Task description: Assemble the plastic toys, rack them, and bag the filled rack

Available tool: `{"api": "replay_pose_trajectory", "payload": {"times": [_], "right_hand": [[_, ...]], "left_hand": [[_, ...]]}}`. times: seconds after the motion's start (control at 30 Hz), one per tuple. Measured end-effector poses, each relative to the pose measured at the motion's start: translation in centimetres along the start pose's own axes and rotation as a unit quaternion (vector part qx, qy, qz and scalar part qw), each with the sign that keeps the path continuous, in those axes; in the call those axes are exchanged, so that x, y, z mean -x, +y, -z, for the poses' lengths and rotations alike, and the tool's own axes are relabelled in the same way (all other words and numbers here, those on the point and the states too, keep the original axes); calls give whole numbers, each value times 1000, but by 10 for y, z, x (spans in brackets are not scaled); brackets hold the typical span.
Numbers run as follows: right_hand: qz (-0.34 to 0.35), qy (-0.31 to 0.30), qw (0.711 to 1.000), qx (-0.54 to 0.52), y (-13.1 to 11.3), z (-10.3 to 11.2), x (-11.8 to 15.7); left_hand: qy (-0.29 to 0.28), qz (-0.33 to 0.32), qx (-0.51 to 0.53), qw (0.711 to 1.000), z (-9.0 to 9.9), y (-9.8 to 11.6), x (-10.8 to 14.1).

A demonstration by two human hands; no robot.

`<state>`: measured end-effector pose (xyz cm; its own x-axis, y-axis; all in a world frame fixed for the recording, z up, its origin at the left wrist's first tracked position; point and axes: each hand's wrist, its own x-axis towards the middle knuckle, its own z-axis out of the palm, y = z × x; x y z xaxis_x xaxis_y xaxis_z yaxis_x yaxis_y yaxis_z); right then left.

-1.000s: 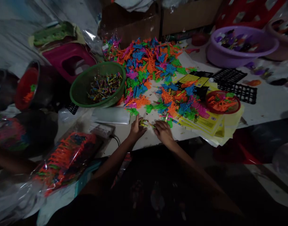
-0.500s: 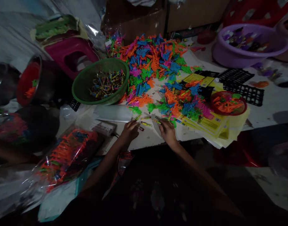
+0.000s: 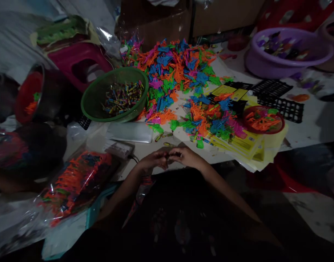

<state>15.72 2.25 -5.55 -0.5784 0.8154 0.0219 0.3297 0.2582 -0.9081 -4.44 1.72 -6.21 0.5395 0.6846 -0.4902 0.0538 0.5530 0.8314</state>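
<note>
Purple basin, far right on counter; pink stool, far left, green bundle on top; brown carton, far side.

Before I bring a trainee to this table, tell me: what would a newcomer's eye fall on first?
The heap of orange, blue, green and pink plastic pieces across the table's far middle. Next, the green basin of small multicoloured tubes to its left, and the purple basin at far right. The left hand and right hand are close together at the near edge.

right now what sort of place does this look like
Probably a small workshop for sorting or packing plastic toys: a big heap of bright plastic pieces, a green basin of small sticks, yellow printed cards.
</note>
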Motion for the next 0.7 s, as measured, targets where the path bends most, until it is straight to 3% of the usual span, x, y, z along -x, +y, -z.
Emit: {"api": "replay_pose_trajectory", "payload": {"times": [0.03,0.1,0.2,0.27,0.33,0.47,0.5,0.57,0.63,0.7], "right_hand": [[-15,4,1000,3,-1,-1,-5],[-75,61,993,62,0,-6,-16],[-192,123,947,228,6,-16,-30],[-234,117,923,282,7,-24,-34],[-227,98,931,270,4,-32,-34],[-130,9,976,176,1,-35,-36],[-123,21,977,175,3,-33,-39],[-134,103,959,226,8,-28,-48],[-150,174,926,300,14,-22,-58],[-155,170,912,340,21,-17,-66]], "left_hand": [[-16,23,14,1000,-2,0,1],[39,31,63,997,-3,2,-2],[147,5,165,975,2,4,-10],[167,-19,213,962,3,2,-15],[172,-32,237,955,-1,-2,-18],[180,-49,240,953,-10,-10,-26],[204,-74,227,949,-10,-11,-29],[299,-125,146,935,-4,-7,-36],[407,-138,-36,902,7,1,-45],[426,-84,-281,856,17,11,-52]]}}
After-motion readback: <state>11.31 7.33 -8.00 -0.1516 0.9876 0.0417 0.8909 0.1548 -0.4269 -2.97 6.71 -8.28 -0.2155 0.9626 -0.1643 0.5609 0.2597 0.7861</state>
